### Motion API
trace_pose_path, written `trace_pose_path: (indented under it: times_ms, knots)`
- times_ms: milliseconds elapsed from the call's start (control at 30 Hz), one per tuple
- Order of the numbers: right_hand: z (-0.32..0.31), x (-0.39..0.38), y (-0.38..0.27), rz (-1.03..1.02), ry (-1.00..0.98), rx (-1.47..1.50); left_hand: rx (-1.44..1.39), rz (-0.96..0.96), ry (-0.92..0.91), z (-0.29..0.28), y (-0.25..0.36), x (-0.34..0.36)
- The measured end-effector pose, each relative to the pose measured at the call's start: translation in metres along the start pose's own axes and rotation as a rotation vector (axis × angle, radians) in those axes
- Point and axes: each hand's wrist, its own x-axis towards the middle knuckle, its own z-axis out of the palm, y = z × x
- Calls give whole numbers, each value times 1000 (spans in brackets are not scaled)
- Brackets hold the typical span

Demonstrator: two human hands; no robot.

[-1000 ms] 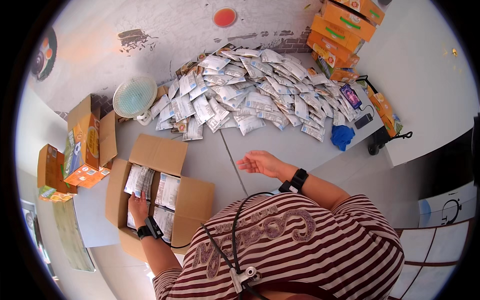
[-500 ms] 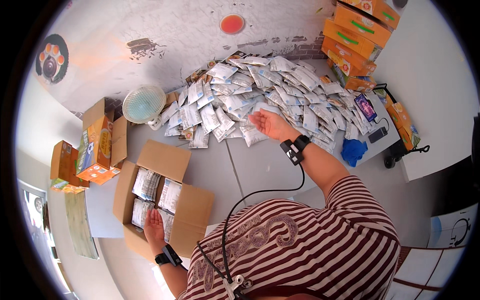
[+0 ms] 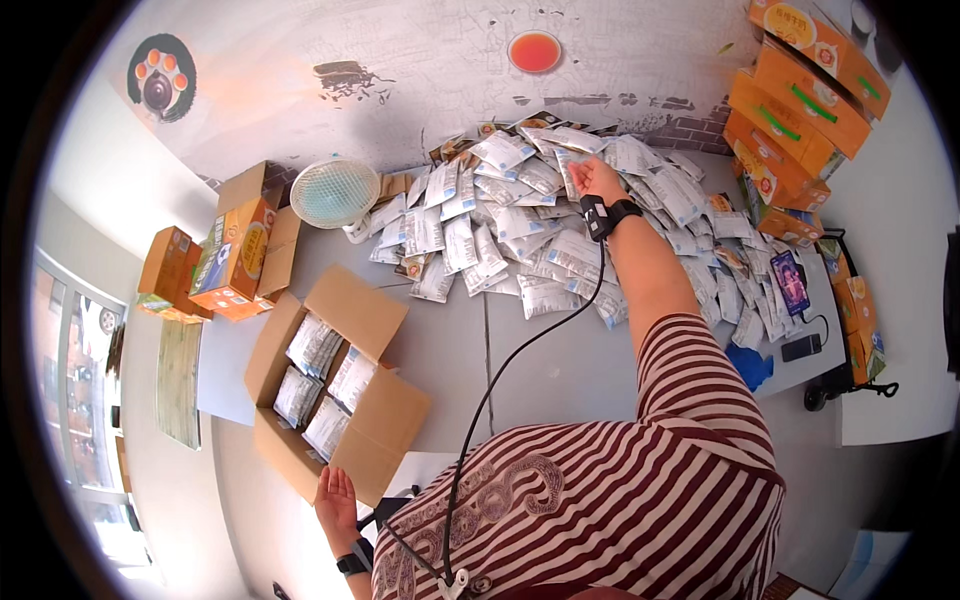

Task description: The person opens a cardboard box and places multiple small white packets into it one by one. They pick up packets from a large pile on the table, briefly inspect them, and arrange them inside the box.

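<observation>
A large heap of white packets (image 3: 520, 225) with blue patches covers the back of the grey table (image 3: 450, 350). At the heap's far side my right hand (image 3: 597, 180) is curled at the edge of a white packet (image 3: 567, 172), which its fingers appear to pinch. An open cardboard box (image 3: 390, 430) stands at the near left, holding upright rows of similar packets (image 3: 313, 345). Beside that box's near edge is my left hand (image 3: 336, 497), palm up, fingers stretched out and nothing in it. Both wrists wear black bands with a small device.
A pale green mesh basket (image 3: 336, 193) stands left of the heap. Orange cartons (image 3: 235, 255) sit at the far left, and more orange boxes (image 3: 790, 110) are stacked at the right. A phone (image 3: 790, 282), a black power bank (image 3: 801, 347) and a blue cloth (image 3: 749, 367) lie at the right edge.
My right hand has reached farther into the heap and its fingers have curled. My left hand has drawn back from over the box to its near edge. The view has shifted.
</observation>
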Motion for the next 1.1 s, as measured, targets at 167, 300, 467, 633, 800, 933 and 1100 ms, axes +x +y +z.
trace_pose_path:
  times_ms: [167,300,467,633,800,933,1100]
  knots:
    - [7,45,-4,28,9,69,-6,95,36,-13,6,-32]
    - [4,65,-5,15,-22,119,-24,93,83,-17,4,-47]
    - [6,78,0,-10,26,137,-26,85,85,-12,-6,-63]
    - [0,91,-4,-9,-10,107,-1,79,88,-1,-5,-62]
    - [16,67,8,-205,72,89,32,71,88,1,-4,-59]
    - [0,60,-14,-377,68,107,50,35,-7,23,-5,-44]
    - [-4,-7,-9,-293,-118,10,70,-14,-81,27,-8,-32]
